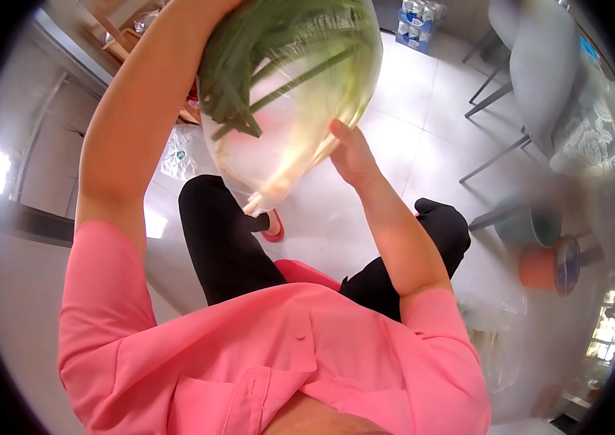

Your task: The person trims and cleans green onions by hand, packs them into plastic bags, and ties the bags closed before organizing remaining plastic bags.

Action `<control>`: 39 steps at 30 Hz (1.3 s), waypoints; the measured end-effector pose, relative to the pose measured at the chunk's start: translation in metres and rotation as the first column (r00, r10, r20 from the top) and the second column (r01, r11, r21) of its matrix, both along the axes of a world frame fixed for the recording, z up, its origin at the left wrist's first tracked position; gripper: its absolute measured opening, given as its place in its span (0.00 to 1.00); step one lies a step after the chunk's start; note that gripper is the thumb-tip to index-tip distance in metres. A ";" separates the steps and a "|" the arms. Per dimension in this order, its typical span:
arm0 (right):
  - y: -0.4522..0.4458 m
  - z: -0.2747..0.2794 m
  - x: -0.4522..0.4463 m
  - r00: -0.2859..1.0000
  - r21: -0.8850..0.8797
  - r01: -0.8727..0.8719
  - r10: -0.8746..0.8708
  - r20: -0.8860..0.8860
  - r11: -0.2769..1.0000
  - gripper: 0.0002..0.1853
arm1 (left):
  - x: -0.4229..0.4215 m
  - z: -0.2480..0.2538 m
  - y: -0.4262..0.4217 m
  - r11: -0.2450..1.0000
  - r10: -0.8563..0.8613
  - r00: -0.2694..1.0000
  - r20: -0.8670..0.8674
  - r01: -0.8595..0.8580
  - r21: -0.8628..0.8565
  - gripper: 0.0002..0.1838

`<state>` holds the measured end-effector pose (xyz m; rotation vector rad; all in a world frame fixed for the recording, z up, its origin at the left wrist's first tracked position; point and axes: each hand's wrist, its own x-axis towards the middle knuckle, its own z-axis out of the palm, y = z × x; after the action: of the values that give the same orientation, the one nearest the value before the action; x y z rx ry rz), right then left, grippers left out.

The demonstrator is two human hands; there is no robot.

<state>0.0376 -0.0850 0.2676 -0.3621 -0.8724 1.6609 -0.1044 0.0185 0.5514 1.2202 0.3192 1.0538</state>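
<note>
A large clear plastic bag (pixel 271 119) fills the top middle, raised above my knees. Inside it are long green leaves (pixel 231 90) with pale stalks that look like spring onions or leeks; the exact kind is unclear. The pale ends gather at the bag's narrow lower tip. My right hand (pixel 354 156) grips the bag's right side, thumb against the plastic and fingers hidden behind it. My left arm (pixel 122 130) reaches up along the bag's left side, but the left hand lies beyond the top edge and the bag.
I sit with knees apart over a pale tiled floor (pixel 387 148). Grey chairs (pixel 543 80) and an orange bucket (pixel 539 267) are on the right. Shrink-wrapped cans (pixel 414 27) stand at the back. A clear plastic wrapper (pixel 180 152) lies by my left knee.
</note>
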 end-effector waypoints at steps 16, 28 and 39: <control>0.023 0.020 0.066 0.702 0.035 0.321 -0.262 0.663 0.946 0.32 | -0.099 -0.189 -0.040 0.820 0.090 0.893 -0.440 -0.318 -0.477 0.17; 0.021 0.026 0.052 0.636 -0.021 0.392 -0.255 0.729 0.920 0.29 | -0.168 -0.247 -0.064 0.665 0.575 0.818 -0.003 -0.470 -0.580 0.13; 0.033 0.026 0.038 0.649 -0.075 0.335 -0.172 0.741 0.939 0.20 | -0.221 -0.253 0.126 0.511 0.845 0.422 0.328 -0.456 -0.728 0.16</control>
<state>0.0761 -0.0520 0.2935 -1.3098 -1.1570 1.3219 -0.3254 0.1446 0.2989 0.0505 0.5402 1.8982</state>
